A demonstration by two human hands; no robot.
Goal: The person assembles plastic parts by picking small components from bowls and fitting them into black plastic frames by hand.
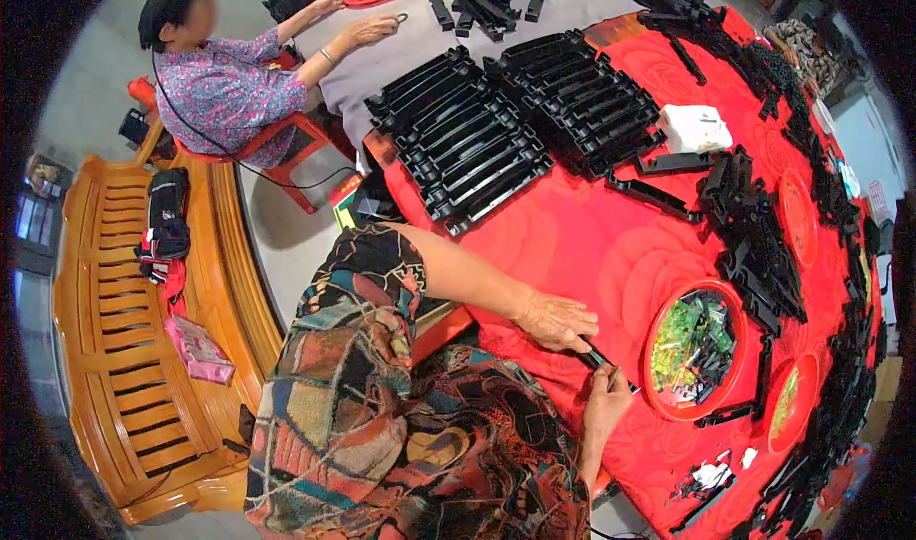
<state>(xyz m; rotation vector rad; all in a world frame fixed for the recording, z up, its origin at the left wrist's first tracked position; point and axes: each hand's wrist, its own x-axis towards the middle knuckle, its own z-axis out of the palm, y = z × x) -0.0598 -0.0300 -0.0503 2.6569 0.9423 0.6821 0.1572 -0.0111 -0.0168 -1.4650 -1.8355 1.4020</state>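
Over the near edge of the red-covered table, my left hand (pixel 557 323) is closed round one end of a narrow black plastic strip (pixel 596 360). My right hand (pixel 608 407) pinches its lower end, fingertips together. Fingers cover part of the strip, so its full shape is hidden. Just right of my hands stands a round red tray (pixel 648 357) with small green, yellow and black pieces in it. Farther off lie two neat rows of long black plastic housings (pixel 458 144), side by side.
A heap of black parts (pixel 749 235) lies beyond the tray, near a white tissue pack (pixel 695 128). More red trays (pixel 798 218) stand at the right. Across the grey cloth another person (pixel 224 92) sits handling small pieces. A wooden bench (pixel 124 330) is at left.
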